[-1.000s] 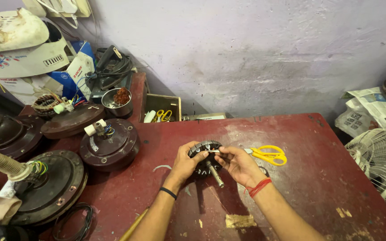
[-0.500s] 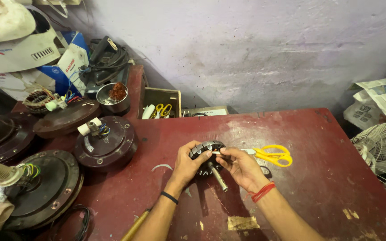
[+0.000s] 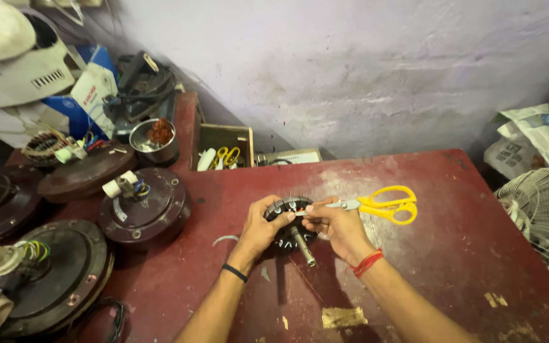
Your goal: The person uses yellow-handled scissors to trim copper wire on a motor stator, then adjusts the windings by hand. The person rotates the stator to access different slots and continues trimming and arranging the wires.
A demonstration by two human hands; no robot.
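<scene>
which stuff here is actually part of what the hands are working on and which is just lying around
In hand:
- left hand and right hand, both holding the round motor core with its shaft

Lying about:
- yellow scissors
- brown fan motor housing
- steel bowl
- wooden box
- white fan guard

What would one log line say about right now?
left hand: grips round metal motor core | right hand: pinches its rim | yellow-handled scissors: on red table

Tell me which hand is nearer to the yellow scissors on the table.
Right. The right hand holds the motor stator with its fingers just short of the yellow scissors blade tips; the left hand grips the stator's far side, farther off.
</scene>
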